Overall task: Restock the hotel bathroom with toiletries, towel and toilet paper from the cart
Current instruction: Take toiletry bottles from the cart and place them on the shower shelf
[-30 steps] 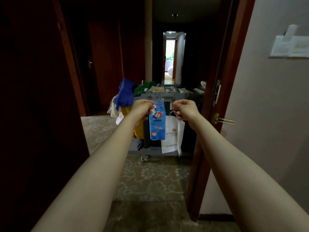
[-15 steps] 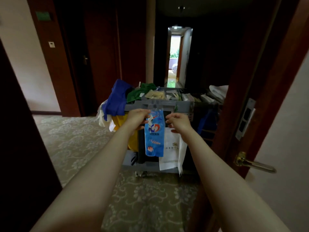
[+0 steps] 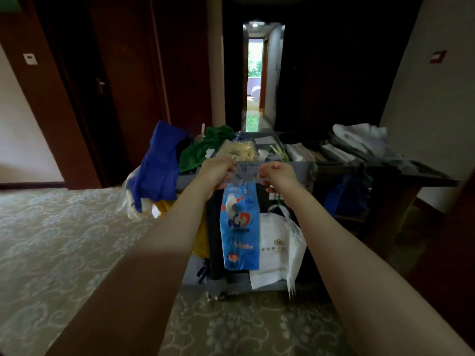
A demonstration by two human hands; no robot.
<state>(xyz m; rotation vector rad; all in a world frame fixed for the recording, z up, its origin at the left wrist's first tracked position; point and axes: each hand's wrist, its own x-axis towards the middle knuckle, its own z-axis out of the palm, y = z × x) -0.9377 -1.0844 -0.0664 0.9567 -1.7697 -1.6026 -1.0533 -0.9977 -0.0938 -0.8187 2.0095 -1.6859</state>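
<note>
A flat blue-and-white plastic package (image 3: 240, 229) hangs in front of me, its clear top edge stretched between both hands. My left hand (image 3: 217, 174) pinches the top left corner and my right hand (image 3: 279, 176) pinches the top right corner. Right behind it stands the grey housekeeping cart (image 3: 305, 169), its top tray crowded with toiletries, packets and folded items. White towels or linen (image 3: 359, 140) lie on the cart's right end.
A blue cloth (image 3: 159, 165), a green cloth (image 3: 203, 147) and a yellow bag hang at the cart's left. A white paper bag (image 3: 277, 250) hangs on its front. Patterned carpet (image 3: 64, 240) spreads to the left. Dark wooden doors line the corridor.
I have walked out through the doorway and come close to the cart. Both hands kept the package stretched between them and raised it to the cart's front rim.
</note>
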